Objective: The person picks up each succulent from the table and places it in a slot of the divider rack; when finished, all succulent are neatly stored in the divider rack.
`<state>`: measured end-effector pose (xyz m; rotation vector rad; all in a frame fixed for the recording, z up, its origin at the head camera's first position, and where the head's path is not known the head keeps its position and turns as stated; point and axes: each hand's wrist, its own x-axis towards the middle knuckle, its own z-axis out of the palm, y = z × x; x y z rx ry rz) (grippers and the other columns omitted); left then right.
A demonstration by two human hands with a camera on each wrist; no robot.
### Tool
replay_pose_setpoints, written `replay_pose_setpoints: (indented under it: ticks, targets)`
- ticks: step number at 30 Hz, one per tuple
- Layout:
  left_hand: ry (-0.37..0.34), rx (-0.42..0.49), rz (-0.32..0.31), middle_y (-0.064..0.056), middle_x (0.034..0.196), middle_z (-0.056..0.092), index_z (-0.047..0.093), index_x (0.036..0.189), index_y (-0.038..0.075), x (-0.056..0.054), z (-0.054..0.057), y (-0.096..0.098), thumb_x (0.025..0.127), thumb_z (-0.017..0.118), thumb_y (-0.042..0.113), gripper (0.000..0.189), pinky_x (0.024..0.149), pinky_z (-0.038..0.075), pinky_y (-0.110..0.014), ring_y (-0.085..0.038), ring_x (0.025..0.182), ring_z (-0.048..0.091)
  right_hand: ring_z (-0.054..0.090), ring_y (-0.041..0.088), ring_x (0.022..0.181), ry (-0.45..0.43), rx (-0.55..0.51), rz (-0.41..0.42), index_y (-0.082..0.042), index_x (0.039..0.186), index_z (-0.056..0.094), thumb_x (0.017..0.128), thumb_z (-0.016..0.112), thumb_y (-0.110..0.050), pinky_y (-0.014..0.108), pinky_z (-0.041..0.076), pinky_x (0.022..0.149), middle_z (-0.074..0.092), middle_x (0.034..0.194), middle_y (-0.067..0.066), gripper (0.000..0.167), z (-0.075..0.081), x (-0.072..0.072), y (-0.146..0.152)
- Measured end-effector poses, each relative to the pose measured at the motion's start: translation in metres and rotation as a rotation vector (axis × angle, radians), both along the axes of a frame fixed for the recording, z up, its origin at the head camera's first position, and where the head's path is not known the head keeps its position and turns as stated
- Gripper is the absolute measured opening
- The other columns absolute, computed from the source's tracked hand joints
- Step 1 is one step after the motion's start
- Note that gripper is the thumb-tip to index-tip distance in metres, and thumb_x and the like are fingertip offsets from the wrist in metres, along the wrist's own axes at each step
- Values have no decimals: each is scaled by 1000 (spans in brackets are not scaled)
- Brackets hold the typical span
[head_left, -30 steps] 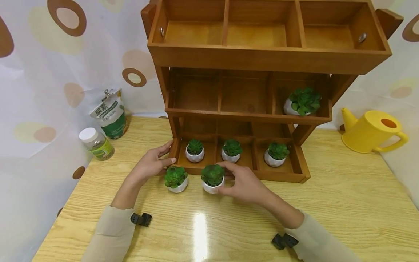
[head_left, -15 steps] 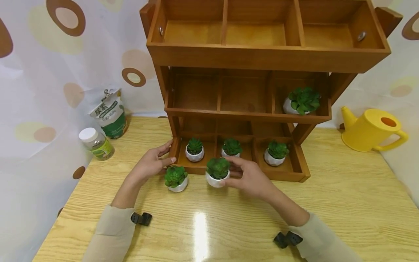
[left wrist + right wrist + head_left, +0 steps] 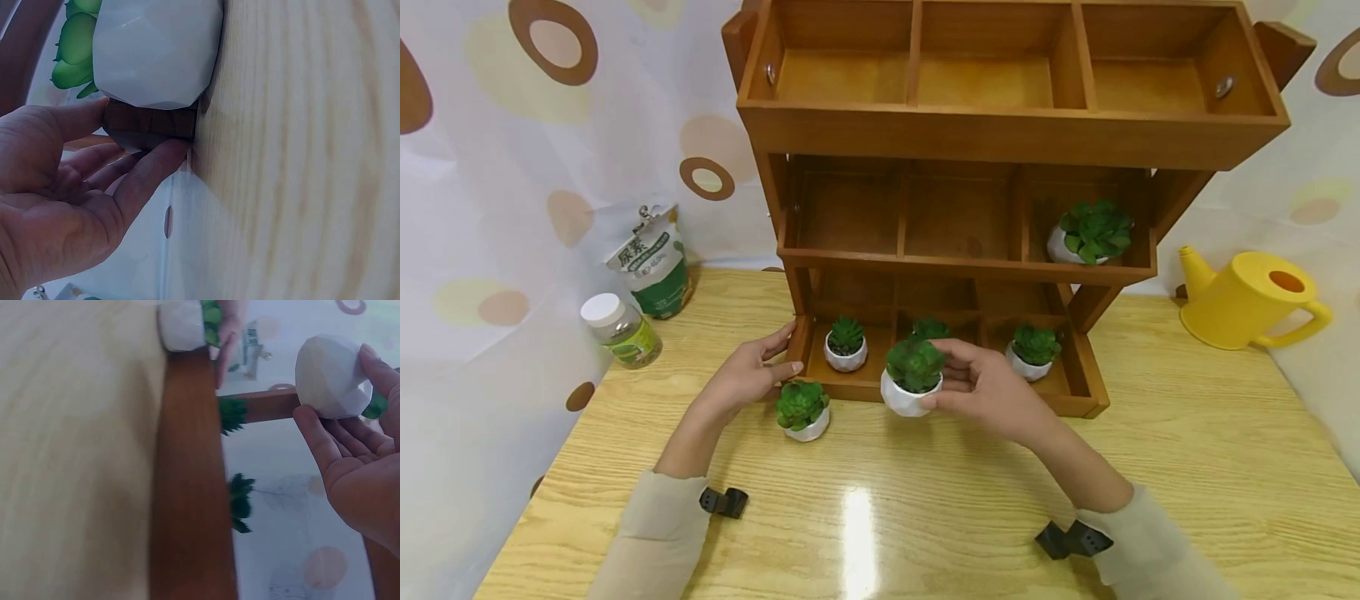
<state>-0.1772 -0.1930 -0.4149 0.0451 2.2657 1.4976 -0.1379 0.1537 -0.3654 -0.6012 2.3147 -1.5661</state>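
Note:
My right hand [image 3: 996, 390] grips a potted succulent [image 3: 913, 377] by its white faceted pot, raised in front of the bottom tier. The right wrist view shows that pot [image 3: 328, 378] between thumb and fingers, off the table. My left hand [image 3: 747, 375] holds the left front corner of the brown wooden shelf [image 3: 1015, 137]; the left wrist view shows thumb and fingers either side of that wooden corner [image 3: 153, 122]. Just in front of the left fingers, another potted succulent [image 3: 805, 408] stands on the table.
The bottom tier bears a left succulent [image 3: 846, 346], a middle one [image 3: 931, 328] partly hidden by the held pot, and a right one [image 3: 1033, 350]. One more succulent [image 3: 1093, 233] sits mid-tier right. A yellow watering can [image 3: 1247, 300], a jar [image 3: 622, 332] and a pouch [image 3: 655, 262] flank the shelf.
My right hand has lifted the potted succulent from the table and carried it up and to the right, toward the bottom tier's middle. The left hand has stayed at the shelf corner.

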Motion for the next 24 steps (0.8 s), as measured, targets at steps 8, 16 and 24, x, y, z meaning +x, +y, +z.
replay_pose_setpoints:
  ticks: [8, 16, 24]
  targets:
    - [4, 7, -7, -20, 167, 24, 20, 163, 27, -1, -2, -1, 104, 59, 18, 72, 97, 56, -47, -36, 137, 53, 70, 11, 112, 68, -9, -28, -2, 141, 55, 89, 78, -12, 23, 58, 90, 69, 126, 17, 57, 24, -6, 9]
    - [11, 8, -8, -20, 167, 24, 21, 163, 26, -1, -3, -1, 103, 59, 17, 72, 95, 57, -46, -37, 137, 52, 70, 4, 107, 103, -9, -75, -4, 141, 56, 89, 78, -11, 21, 58, 88, 69, 126, 16, 56, 45, -12, 19]
    - [5, 9, -4, -20, 167, 25, 21, 163, 26, -1, -2, -1, 103, 60, 17, 72, 96, 57, -47, -37, 136, 53, 70, 6, 109, 114, -3, -100, -9, 142, 56, 91, 77, -14, 22, 59, 88, 70, 124, 6, 55, 62, -16, 22]
